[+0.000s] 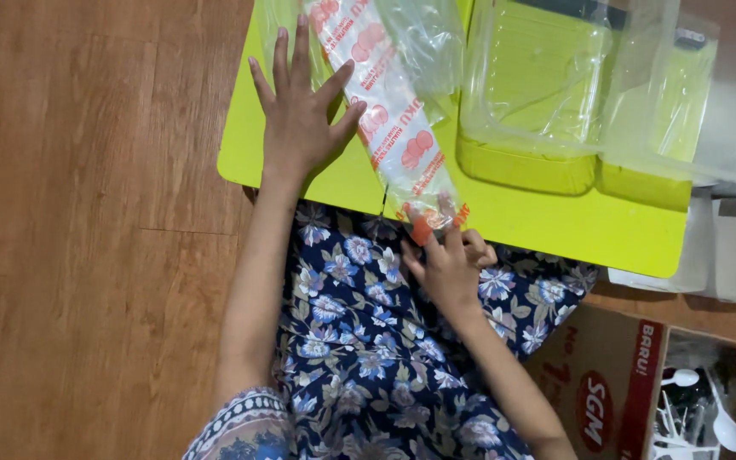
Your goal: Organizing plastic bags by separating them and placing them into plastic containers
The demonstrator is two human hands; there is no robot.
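Fingers of the right hand pinch the printed plastic bag at the green table edge while the left hand lies spread flat beside it, so honestly that slippery film could slide off into the lap.

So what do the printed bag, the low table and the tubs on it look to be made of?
The printed bag, pinched by the right hand, looks like thin clear plastic film: see-through, crinkled, glossy. The lime table under the left hand seems smooth matte plastic or laminate. The tubs look like stiff clear plastic with shiny edges.
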